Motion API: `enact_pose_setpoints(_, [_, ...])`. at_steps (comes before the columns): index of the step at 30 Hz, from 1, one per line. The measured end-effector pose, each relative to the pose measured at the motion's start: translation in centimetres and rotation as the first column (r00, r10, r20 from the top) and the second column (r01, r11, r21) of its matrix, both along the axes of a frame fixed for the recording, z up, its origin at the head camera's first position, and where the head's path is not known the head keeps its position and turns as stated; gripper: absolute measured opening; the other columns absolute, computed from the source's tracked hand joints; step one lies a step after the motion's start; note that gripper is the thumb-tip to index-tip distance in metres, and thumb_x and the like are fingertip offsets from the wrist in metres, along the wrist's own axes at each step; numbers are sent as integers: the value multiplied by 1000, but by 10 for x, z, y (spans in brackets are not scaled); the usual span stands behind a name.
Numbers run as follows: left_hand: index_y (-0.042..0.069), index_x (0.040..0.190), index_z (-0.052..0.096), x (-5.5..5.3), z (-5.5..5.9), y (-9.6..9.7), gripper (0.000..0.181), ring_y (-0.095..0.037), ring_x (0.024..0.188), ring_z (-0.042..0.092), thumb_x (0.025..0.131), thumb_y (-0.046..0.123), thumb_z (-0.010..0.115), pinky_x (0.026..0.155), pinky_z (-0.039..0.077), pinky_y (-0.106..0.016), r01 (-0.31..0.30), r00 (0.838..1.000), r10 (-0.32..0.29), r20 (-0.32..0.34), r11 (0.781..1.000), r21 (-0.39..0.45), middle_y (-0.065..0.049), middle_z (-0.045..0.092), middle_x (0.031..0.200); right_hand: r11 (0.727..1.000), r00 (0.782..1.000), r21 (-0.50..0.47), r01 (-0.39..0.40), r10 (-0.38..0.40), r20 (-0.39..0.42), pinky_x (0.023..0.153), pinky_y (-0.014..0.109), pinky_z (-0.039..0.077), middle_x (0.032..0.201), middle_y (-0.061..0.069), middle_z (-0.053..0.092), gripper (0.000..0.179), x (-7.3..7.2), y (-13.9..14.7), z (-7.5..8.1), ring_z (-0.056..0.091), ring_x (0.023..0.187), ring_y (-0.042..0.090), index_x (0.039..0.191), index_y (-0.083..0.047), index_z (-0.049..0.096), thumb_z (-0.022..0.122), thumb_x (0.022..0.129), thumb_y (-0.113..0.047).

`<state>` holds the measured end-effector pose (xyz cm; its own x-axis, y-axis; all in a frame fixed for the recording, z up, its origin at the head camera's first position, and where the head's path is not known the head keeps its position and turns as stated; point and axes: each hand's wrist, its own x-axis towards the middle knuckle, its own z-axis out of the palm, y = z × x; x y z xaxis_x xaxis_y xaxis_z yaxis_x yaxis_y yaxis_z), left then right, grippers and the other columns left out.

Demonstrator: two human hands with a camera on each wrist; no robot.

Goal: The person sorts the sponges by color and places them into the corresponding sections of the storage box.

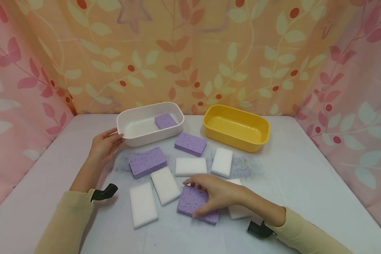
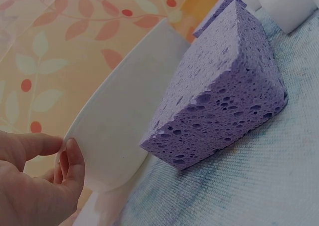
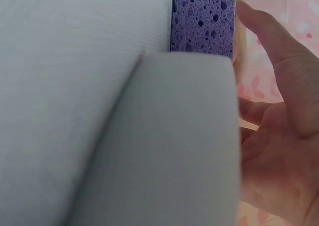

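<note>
My left hand (image 1: 105,145) pinches the near-left end of a white plastic tub (image 1: 152,137) between thumb and fingers; the left wrist view shows the thumb (image 2: 42,145) at its rim. Inside that tub lies a purple sponge (image 1: 165,121). At the front middle, my right hand (image 1: 223,192) arches over another purple sponge (image 1: 192,199) lying flat on the table. Its thumb is by the sponge's near edge and its fingers by the far edge. In the right wrist view the thumb (image 3: 264,29) meets the sponge's upper edge; whether it presses I cannot tell.
Two more purple sponges (image 1: 148,162) (image 1: 190,144) lie before the tubs. Several white sponges (image 1: 143,205) are scattered around, one (image 1: 238,212) partly under my right wrist. A yellow tub (image 1: 236,128) stands at the back right. Patterned curtains (image 1: 190,53) enclose the table's back and sides.
</note>
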<state>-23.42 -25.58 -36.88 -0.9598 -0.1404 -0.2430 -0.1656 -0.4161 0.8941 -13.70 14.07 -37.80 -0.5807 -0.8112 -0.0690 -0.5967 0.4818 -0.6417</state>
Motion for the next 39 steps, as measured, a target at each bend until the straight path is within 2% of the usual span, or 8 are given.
enact_pose_setpoints(5, [-1,150,42,0,-1,0,57,-8,75,72,98,-12,64,72,63,-18,1,1000,-1,-3,1000,10,3,72,83,999,1000,31,-23,23,-21,110,33,49,136,0,61,89,1,0,0,54,122,10,150,-12,53,94,79,-44])
enact_pose_setpoints(11, [-1,147,44,0,-1,-1,54,-8,75,72,98,-11,63,72,63,-18,-1,1000,1,-7,1000,12,3,71,83,999,1000,42,-15,16,-8,111,33,48,137,-1,58,90,2,0,-1,52,123,10,151,-14,51,94,79,-44])
enact_pose_setpoints(20, [0,157,37,0,2,1,66,-8,76,71,98,-11,64,72,63,-19,-5,1000,5,27,1000,5,4,71,83,999,1000,42,-1,1,14,111,34,48,136,-1,57,87,3,0,0,52,123,11,151,-13,52,94,80,-41])
enact_pose_setpoints(26, [-1,159,35,-1,0,0,69,-8,75,72,98,-12,64,72,63,-18,-7,1000,7,17,1000,3,4,72,83,999,1000,50,8,-10,25,112,35,48,136,0,58,88,4,-1,1,52,124,11,151,-13,52,94,80,-40])
enact_pose_setpoints(30, [-3,164,28,-1,-1,-1,74,-7,75,71,99,-11,64,72,63,-18,-6,1000,6,8,1000,-15,5,72,83,999,999,46,15,-16,33,109,32,49,134,0,58,88,4,0,4,52,120,10,152,-13,51,94,80,-39])
enact_pose_setpoints(39, [-3,164,28,-1,0,-1,75,-8,76,72,98,-10,65,72,63,-18,-6,1000,6,12,1000,-8,4,71,84,1000,1000,-20,21,-22,-7,95,26,50,126,-2,59,88,2,5,14,54,109,9,151,-10,52,95,79,-37])
